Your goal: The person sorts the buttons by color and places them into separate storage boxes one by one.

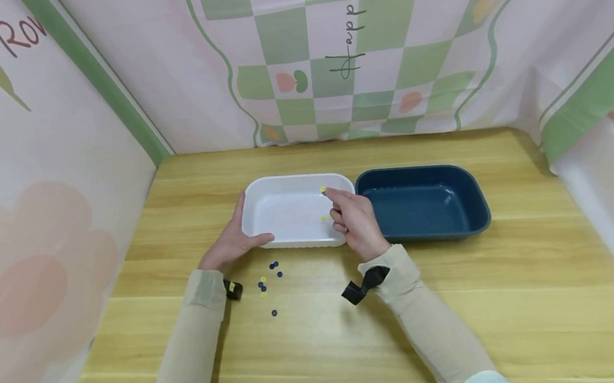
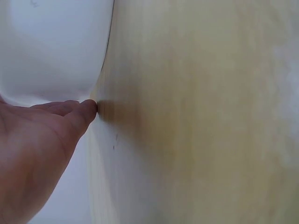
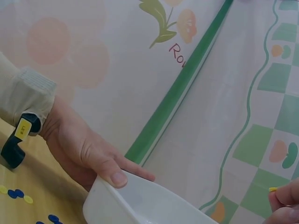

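A white basin [image 1: 295, 180] stands on the table, and my left hand [image 1: 233, 240] holds its near left corner. In the right wrist view the left thumb lies over the rim, with the fingers along the outer wall. Above the basin's right part, my right hand [image 1: 357, 220] pinches a small round yellow button [image 3: 273, 189] between thumb and index finger. Yellow pieces [image 1: 323, 218] show in the basin beside that hand, partly hidden by it. Several dark blue buttons [image 1: 279, 274] and a few yellow buttons [image 1: 263, 279] lie scattered in front of the basin.
A dark blue basin [image 1: 424, 233] stands close against the right end of the white one, with no buttons visible inside. Both are on a wooden table [image 1: 319, 347]. Patterned cloth [image 1: 328, 51] hangs behind the table and at its sides.
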Tool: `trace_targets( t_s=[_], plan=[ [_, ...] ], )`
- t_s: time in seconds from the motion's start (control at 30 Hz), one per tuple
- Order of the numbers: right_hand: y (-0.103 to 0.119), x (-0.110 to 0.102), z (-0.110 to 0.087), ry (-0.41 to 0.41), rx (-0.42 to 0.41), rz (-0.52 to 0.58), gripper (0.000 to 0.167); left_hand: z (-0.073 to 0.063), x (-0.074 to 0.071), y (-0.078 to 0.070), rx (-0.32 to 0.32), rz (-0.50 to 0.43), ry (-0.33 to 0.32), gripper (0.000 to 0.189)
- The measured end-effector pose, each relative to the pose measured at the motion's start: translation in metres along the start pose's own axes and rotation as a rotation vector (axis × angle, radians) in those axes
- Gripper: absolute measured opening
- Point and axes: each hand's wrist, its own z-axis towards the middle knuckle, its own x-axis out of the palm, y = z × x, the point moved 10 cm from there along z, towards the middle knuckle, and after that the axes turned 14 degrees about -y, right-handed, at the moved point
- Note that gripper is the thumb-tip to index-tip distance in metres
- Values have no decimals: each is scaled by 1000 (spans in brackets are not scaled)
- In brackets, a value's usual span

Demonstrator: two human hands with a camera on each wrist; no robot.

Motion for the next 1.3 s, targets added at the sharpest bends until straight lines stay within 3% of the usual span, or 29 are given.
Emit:
trace_targets(
  t_s=[0.3,0.6,0.8,0.87,0.97,1.1,1.3],
  plan=[
    [0,0,-2,-8,-6,6,21,0,0,1,-34,-6,8,126],
    [1,-2,-2,-27,-13,19,28,-2,-1,0,-22,-10,-16,127],
    [-2,7,-6,25,-14,-23,38,-2,-1,1,-29,-6,-14,129],
    [-6,13,-11,87,-18,-111,38,-1,0,2,-21,6,-11,131],
    [-16,26,-23,219,-81,-367,33,0,0,2,-6,25,-11,131],
    [-33,54,-48,429,-297,-762,22,-2,-1,-1,2,9,-14,127],
    [-74,86,-84,635,-600,-1190,27,-4,-2,-1,-8,46,-18,127]
  ],
)
